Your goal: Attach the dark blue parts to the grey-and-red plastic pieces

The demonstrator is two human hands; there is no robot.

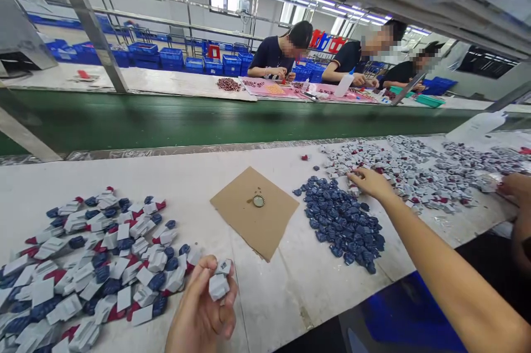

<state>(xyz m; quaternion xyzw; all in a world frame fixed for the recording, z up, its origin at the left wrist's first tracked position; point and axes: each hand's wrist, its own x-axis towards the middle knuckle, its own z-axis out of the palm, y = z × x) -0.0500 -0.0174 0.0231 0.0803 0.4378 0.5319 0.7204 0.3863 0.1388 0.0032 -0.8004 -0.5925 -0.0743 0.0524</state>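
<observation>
1. My left hand (203, 303) is turned palm up at the front of the worktop (286, 314), fingers curled, pinching a pale grey block (219, 287) with a smaller grey part just above it (whether the two are joined, I cannot tell)
2. My right hand (370, 182) stretches out to the near left edge of the grey pile (423, 167), fingers pointing left; I cannot tell whether they pinch a piece there
3. The grey pile has dark red bits mixed through it and spreads away to my right
4. Just in front of it, near my right forearm, lies the blue pile (342, 223) of small dark pieces
5. Between my two hands, farther from me, a square of cardboard (238, 217) lies flat with one corner towards me, and a bottle cap (259, 201) sits on it
6. To my left, grey, red and blue parts (95, 264) lie scattered widely, the nearest of them just beside my left hand
7. At the far right, a co-worker's hand (516, 184) is by the grey pile
8. Beyond the green belt (182, 123), three people sit working at another worktop (174, 86)
</observation>
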